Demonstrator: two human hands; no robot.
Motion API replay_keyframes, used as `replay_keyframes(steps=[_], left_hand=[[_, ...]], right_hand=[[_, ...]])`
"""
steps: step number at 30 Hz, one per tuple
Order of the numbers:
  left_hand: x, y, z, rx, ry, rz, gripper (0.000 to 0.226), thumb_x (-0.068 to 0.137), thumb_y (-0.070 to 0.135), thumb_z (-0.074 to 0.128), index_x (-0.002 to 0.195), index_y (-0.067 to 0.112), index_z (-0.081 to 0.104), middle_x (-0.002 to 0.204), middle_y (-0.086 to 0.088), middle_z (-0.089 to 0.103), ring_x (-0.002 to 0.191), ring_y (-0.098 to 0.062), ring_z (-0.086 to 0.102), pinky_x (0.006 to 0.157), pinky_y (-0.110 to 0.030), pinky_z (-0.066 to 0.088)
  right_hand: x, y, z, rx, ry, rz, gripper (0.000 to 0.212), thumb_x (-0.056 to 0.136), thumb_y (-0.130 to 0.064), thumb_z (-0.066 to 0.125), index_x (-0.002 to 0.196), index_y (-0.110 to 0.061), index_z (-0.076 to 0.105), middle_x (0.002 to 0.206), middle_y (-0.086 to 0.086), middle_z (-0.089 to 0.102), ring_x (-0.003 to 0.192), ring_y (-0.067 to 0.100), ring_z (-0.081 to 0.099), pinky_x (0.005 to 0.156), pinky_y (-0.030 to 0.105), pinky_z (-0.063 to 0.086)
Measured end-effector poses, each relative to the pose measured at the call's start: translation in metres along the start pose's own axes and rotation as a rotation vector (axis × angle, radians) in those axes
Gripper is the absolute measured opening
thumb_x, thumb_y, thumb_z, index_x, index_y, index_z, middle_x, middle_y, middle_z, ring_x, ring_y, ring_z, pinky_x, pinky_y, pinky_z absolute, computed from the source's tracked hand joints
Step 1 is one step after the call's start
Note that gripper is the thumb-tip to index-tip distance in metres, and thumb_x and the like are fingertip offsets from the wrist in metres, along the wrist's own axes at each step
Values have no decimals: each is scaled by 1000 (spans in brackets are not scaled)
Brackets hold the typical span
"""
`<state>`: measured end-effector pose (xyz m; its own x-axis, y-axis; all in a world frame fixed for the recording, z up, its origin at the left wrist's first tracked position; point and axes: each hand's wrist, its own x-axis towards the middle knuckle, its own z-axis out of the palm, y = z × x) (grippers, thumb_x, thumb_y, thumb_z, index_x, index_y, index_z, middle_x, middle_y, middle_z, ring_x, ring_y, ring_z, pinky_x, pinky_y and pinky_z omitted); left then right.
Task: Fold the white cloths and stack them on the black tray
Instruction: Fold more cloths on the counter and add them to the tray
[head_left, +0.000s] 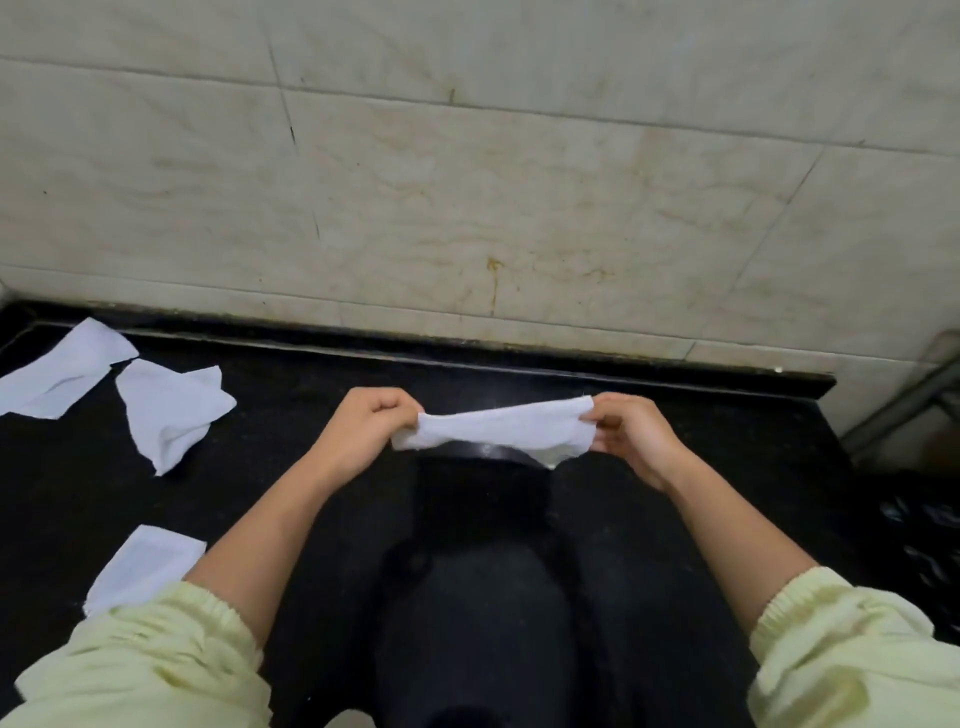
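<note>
Closest are two pale yellow sleeves, the left sleeve and the right sleeve, both pushed up so the arms are bare. Just beside the left sleeve, a folded white cloth lies flat on the black counter.

A bit farther out, both hands hold one white cloth between them. The left hand pinches the left end with curled fingers. The right hand pinches the right end the same way. The cloth is pulled out long and thin from side to side, and its lower edge sags a little near the right.

Right under this cloth is the shiny edge of the black tray. The tray is hard to pick out because the counter is black too. I cannot see any cloths on it.

Farther back on the left, a crumpled white cloth lies on the counter. Just beside it, a flatter white cloth lies near the corner.

At the very back is a pale tiled wall with some brown stains.
</note>
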<state>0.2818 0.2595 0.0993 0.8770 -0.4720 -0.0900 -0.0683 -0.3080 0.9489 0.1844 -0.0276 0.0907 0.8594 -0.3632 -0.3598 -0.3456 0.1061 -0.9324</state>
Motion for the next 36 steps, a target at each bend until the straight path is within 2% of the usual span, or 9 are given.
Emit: replay_keyframes(steps=[4, 8, 10, 14, 18, 24, 27, 31, 36], left_hand=[[-19, -38, 22, 45, -150, -143, 26, 81, 2, 61, 59, 14, 68, 60, 8, 61, 58, 2, 51, 59, -18, 38], [-40, -75, 41, 129, -317, -341, 15, 73, 16, 62, 59, 15, 67, 66, 2, 57, 61, -6, 46, 60, -23, 36], [-46, -86, 47, 128, -352, -424, 12, 68, 19, 61, 59, 15, 67, 66, 4, 58, 66, -10, 49, 61, -24, 38], [-47, -98, 51, 87, -374, -537, 21, 81, 4, 59, 62, 12, 66, 66, 7, 61, 69, -10, 57, 60, -20, 47], [-42, -107, 48, 55, -306, -579, 11, 81, 5, 62, 73, 6, 70, 75, -2, 61, 72, -12, 59, 63, -21, 51], [-36, -112, 48, -17, -112, -577, 8, 85, 7, 66, 88, 2, 72, 82, -6, 67, 74, -14, 64, 62, -22, 53], [-36, -117, 50, -44, -37, -564, 8, 85, 10, 69, 90, 5, 72, 92, -9, 71, 86, -18, 69, 67, -25, 56], [-32, -128, 51, -60, 56, -579, 7, 87, 12, 69, 93, 9, 71, 97, -10, 71, 92, -21, 70, 72, -32, 58], [-26, -134, 54, -23, 108, -600, 9, 87, 15, 69, 94, 9, 70, 94, -8, 71, 86, -21, 70, 65, -29, 57]], right_hand=[[-11, 39, -15, -62, -134, 202, 16, 80, 1, 54, 69, -9, 60, 76, 11, 57, 74, 23, 59, 82, 39, 54], [-23, 82, -20, -149, -180, 373, 36, 80, 2, 54, 49, -17, 59, 63, 4, 52, 61, 16, 54, 70, 32, 51], [-26, 99, -21, -196, -176, 427, 28, 79, 0, 56, 56, -15, 62, 64, 4, 54, 60, 16, 54, 69, 31, 50], [-25, 109, -21, -265, -184, 454, 16, 80, -1, 58, 68, -9, 66, 69, 5, 62, 66, 18, 62, 67, 31, 54], [-11, 107, -18, -286, -169, 399, 14, 80, -5, 59, 70, -11, 66, 77, 8, 65, 76, 23, 64, 72, 33, 54], [12, 107, -6, -373, -91, 274, 11, 86, -8, 59, 85, -3, 69, 78, 6, 62, 70, 15, 56, 58, 24, 46], [21, 112, 1, -430, -64, 239, 15, 87, -10, 59, 89, 2, 68, 82, 6, 62, 75, 16, 57, 61, 26, 47], [31, 118, 8, -556, -15, 183, 13, 86, -14, 59, 87, -6, 69, 85, 6, 67, 80, 18, 60, 72, 35, 50], [36, 119, 14, -656, -2, 167, 16, 88, -13, 55, 92, -4, 67, 81, 4, 62, 75, 13, 55, 64, 26, 43]])
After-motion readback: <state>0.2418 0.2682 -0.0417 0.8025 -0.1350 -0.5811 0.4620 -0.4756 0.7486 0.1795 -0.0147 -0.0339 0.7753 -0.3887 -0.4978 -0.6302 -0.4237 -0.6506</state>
